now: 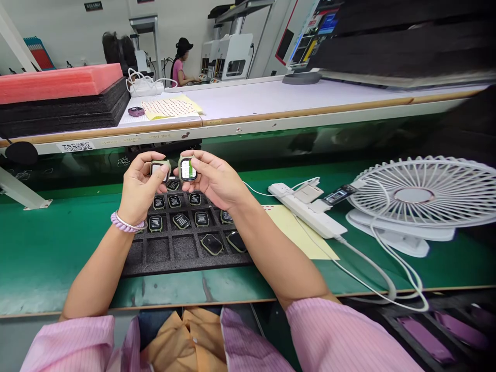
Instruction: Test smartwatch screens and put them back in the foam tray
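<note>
My left hand point(140, 188) is closed round a small olive-green watch body point(160, 168) with a pale screen. My right hand point(215, 178) pinches a second watch body point(187, 169) whose screen is lit green and white. Both are held side by side above the far end of a black foam tray point(163, 253). The tray lies on the green belt and holds several more dark-screened watch bodies point(181, 220) in its compartments. Its nearest-left cells are empty.
A yellow sheet point(300, 232), a white power strip point(306, 209) with cables and a white fan point(420, 199) lie to the right. Stacked black and pink foam point(58, 98) sits on the far shelf at left. Another person point(180, 64) works in the background.
</note>
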`<state>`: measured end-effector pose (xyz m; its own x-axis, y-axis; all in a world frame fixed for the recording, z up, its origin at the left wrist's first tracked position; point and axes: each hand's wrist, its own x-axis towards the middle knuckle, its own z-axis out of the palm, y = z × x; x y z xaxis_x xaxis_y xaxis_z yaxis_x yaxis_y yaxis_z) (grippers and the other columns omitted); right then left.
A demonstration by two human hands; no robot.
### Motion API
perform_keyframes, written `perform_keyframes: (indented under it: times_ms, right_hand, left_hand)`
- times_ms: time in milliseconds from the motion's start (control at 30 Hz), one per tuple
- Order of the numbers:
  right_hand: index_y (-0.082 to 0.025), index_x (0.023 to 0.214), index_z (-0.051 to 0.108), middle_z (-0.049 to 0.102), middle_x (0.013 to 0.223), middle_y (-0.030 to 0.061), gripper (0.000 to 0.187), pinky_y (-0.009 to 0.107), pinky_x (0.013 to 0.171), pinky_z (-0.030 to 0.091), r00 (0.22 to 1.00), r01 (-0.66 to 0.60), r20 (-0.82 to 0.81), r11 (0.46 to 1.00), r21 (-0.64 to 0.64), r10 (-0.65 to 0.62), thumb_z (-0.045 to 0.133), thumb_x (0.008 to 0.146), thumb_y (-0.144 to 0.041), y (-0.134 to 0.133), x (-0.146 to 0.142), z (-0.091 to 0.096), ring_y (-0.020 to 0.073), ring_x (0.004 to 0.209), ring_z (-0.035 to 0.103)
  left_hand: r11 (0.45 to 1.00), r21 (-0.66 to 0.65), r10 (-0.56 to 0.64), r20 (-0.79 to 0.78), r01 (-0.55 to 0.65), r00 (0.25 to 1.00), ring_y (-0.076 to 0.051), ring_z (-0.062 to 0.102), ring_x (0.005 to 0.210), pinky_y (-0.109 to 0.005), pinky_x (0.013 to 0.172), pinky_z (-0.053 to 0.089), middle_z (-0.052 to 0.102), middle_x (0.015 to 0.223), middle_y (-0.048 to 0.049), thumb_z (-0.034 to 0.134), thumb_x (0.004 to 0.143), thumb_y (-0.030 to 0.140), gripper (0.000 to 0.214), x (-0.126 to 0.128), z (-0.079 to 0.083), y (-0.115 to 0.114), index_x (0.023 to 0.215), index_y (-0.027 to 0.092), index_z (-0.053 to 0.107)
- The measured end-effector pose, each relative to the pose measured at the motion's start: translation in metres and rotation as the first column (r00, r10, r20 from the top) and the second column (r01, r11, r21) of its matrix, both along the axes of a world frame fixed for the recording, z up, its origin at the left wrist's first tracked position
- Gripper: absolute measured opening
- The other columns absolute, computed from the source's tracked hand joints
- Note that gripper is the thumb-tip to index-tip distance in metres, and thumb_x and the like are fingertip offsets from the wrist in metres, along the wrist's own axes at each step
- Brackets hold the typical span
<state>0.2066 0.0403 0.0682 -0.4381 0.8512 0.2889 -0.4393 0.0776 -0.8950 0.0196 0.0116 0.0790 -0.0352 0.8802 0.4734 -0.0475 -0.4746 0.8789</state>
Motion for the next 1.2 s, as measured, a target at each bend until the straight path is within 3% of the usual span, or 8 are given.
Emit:
perform_keyframes:
  times_ms: [367,733,1033,1200]
  right_hand:
    - [-0.022,0.128,0.059,0.076,0.103,0.0015,0.051,0.026,0.073,0.063,1.000,-0.007,0.021,0.999,0.033,0.006,0.079,0.080,-0.021,-0.001,0.001,-0.001,0.0124,0.075,0.074]
    - [-0.022,0.132,0.053,0.075,0.100,-0.0020,0.068,0.022,0.073,0.062,0.999,-0.025,0.025,0.999,0.048,0.024,0.076,0.070,-0.008,0.000,0.001,-0.001,0.0113,0.080,0.074]
    - [-0.020,0.125,0.055,0.077,0.097,-0.0006,0.059,0.022,0.064,0.056,1.000,0.019,0.009,1.000,0.015,-0.020,0.079,0.071,-0.019,0.002,-0.001,-0.002,0.0090,0.068,0.069]
    - [-0.021,0.123,0.056,0.075,0.094,-0.0013,0.055,0.023,0.064,0.055,1.000,0.028,0.002,0.999,-0.018,-0.028,0.082,0.075,-0.023,0.002,-0.001,-0.002,0.0088,0.065,0.067]
  left_hand:
    - [0.999,0.029,-0.014,-0.043,0.015,0.999,-0.010,0.065,0.064,-0.018,0.055,0.056,0.070,0.094,-0.0018,0.091,0.075,0.033,0.051,-0.003,-0.002,0.000,0.118,0.023,0.066]
    - [0.983,0.160,-0.075,-0.113,0.093,0.991,-0.012,0.075,0.071,-0.021,0.067,0.066,0.073,0.113,-0.0026,0.082,0.079,0.017,0.062,-0.011,-0.019,0.015,0.136,0.029,0.061]
    - [0.979,0.163,-0.097,-0.143,0.120,0.985,-0.015,0.078,0.082,-0.021,0.073,0.068,0.073,0.113,-0.0035,0.078,0.082,0.015,0.060,-0.010,-0.018,0.013,0.137,0.028,0.060]
    - [0.987,0.124,-0.091,-0.083,0.101,0.992,-0.012,0.076,0.074,-0.020,0.069,0.067,0.074,0.109,-0.0025,0.078,0.080,0.015,0.057,-0.006,-0.015,0.010,0.133,0.026,0.062]
